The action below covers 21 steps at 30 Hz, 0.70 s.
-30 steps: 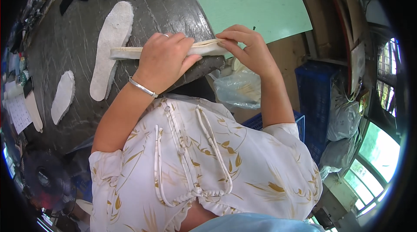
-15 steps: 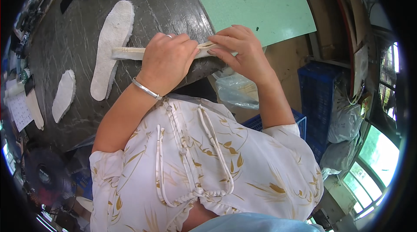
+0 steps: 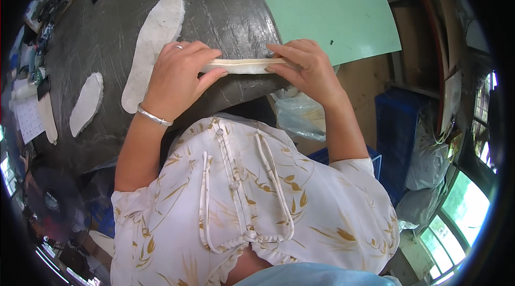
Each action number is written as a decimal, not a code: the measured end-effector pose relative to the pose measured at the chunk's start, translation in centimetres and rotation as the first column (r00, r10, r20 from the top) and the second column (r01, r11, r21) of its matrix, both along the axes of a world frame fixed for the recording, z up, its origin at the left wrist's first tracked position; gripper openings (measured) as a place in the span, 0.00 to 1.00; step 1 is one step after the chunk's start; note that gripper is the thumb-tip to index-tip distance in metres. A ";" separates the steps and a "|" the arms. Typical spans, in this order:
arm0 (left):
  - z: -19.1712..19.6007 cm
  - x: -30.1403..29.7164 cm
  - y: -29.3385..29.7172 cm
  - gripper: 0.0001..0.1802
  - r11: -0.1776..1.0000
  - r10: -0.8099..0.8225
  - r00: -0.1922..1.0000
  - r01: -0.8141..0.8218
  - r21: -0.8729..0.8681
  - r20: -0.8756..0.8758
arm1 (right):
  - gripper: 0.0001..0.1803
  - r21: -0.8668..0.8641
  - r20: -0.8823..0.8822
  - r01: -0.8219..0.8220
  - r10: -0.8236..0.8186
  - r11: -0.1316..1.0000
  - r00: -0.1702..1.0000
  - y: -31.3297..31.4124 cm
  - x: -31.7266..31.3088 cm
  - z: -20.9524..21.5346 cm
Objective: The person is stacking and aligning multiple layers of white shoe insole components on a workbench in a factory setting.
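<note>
The dark grey surface (image 3: pixel 225 12) fills the upper left of the view, and a pale green mat (image 3: pixel 327 7) lies over it at about one o'clock. A long white insole (image 3: pixel 153 45) rests flat on the surface at eleven o'clock, just beside the left hand, and a smaller white insole piece (image 3: pixel 86 104) lies at nine o'clock, well apart from it. A clear plastic bag (image 3: pixel 300 114) hangs below the surface edge at about three o'clock of centre. The left hand (image 3: pixel 179 79), with a silver bracelet at the wrist, has its grip clenched around one end of a cream insole held on edge (image 3: pixel 244 65). The right hand (image 3: pixel 306 66) pinches the other end, its grip grasping the same insole. That insole sits level between both hands, just above the surface edge, at twelve o'clock of centre.
</note>
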<state>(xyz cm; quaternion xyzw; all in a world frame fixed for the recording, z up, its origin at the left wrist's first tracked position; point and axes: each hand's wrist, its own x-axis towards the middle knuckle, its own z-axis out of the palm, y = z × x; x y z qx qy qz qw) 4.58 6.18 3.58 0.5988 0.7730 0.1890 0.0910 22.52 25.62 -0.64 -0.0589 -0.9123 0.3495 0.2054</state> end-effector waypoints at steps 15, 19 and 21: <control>-2.0 -3.3 -5.7 0.18 0.981 0.131 0.954 -0.164 0.103 0.271 | 0.10 -0.217 0.110 0.095 -0.072 0.971 0.991 0.1 2.0 -0.3; -1.5 -3.1 -5.3 0.18 0.981 0.134 0.880 -0.184 0.068 0.455 | 0.13 -0.152 0.158 0.063 -0.038 0.986 0.987 0.5 1.7 0.2; -2.1 -3.2 -5.5 0.18 0.973 0.144 0.800 -0.220 0.062 0.582 | 0.20 -0.066 0.216 0.061 -0.045 0.996 0.975 0.3 0.9 1.9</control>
